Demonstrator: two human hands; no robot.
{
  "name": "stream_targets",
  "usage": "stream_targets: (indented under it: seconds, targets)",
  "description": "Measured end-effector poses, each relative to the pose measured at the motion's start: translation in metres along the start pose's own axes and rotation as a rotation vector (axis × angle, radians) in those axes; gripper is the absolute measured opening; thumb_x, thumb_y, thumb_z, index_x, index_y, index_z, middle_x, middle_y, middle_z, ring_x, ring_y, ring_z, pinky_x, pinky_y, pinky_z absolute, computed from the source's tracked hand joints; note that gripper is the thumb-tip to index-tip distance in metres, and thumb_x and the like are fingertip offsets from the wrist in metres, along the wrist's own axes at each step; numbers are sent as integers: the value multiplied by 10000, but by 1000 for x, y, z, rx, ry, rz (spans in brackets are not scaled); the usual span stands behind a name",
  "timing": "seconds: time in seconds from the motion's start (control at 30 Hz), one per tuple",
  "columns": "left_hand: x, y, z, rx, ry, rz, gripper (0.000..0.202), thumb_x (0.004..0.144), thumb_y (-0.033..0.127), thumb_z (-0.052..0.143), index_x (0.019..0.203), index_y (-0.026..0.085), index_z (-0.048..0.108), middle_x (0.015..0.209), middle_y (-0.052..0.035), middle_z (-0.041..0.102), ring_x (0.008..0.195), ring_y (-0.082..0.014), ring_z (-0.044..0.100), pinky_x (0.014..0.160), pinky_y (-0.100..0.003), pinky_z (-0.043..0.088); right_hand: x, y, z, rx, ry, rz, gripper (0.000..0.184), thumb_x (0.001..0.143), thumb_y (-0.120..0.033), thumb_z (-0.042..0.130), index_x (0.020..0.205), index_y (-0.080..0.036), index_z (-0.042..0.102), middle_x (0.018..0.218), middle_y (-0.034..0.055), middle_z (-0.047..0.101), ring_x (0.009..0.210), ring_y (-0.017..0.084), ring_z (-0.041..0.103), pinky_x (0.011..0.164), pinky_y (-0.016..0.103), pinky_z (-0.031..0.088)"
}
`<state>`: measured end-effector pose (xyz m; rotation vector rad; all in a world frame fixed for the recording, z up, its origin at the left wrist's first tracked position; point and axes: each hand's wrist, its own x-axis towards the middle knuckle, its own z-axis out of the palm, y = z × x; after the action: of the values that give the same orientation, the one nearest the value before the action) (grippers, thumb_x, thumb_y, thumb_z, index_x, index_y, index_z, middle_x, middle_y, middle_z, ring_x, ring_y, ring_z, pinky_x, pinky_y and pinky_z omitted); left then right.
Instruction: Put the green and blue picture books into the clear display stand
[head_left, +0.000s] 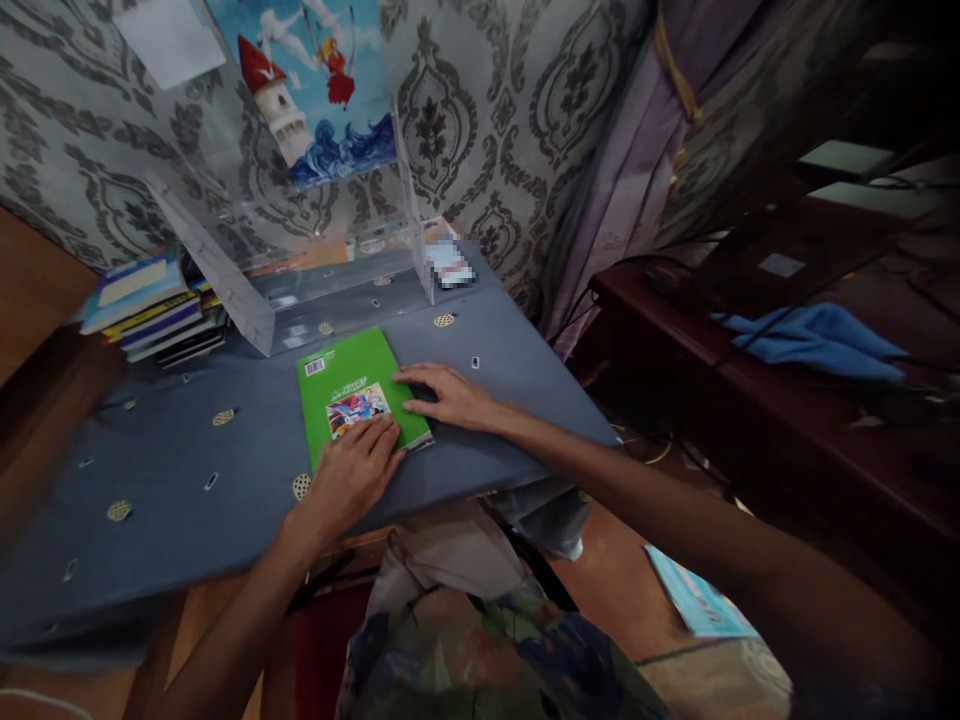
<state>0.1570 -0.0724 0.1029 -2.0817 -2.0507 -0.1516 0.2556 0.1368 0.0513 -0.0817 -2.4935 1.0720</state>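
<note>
The fingers [381, 430] of the left hand [354, 470] lie flat and uncurled across the lower part of the green book [363, 366], likely pressing it steady against the tablecloth [251, 435]. The right hand [450, 397] rests at the book's right edge, thumb and forefinger parted around a dark patch — whether they pinch anything, I cannot tell — seemingly bracing that side. The book lies near the table's front edge, within easy reach. Beyond it stands a clear rack [225, 290], perhaps for propping things upright; stacked books [161, 305] sit left, apparently set aside.
</note>
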Motion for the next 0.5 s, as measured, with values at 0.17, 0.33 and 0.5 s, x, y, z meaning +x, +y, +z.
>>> stream_targets:
  seconds: [0.17, 0.33, 0.5]
  targets:
    - [1, 1, -1, 29, 119, 68, 315, 1024, 269, 411, 1154, 121, 657, 1163, -144, 723, 1095, -241, 673, 902, -365, 563, -8, -7, -3, 44, -6, -10, 428, 906, -360, 647, 1305, -209, 621, 1320, 108, 642, 1251, 251, 573, 1080, 455, 438]
    - [1, 0, -1, 18, 106, 69, 309, 1025, 256, 406, 1159, 136, 658, 1171, -143, 721, 1084, -241, 680, 872, -363, 569, -12, -12, -6, 74, -33, 7, 415, 919, -377, 622, 1295, -201, 627, 1297, 101, 663, 1217, 246, 599, 1066, 457, 450]
    - [0, 0, 1, 45, 124, 79, 313, 1025, 264, 409, 1152, 131, 662, 1174, -137, 722, 1082, -242, 683, 880, -365, 569, -17, -16, -12, 38, -100, 22, 507, 897, -419, 651, 1355, -215, 585, 1371, 107, 618, 1287, 269, 551, 1096, 477, 418]
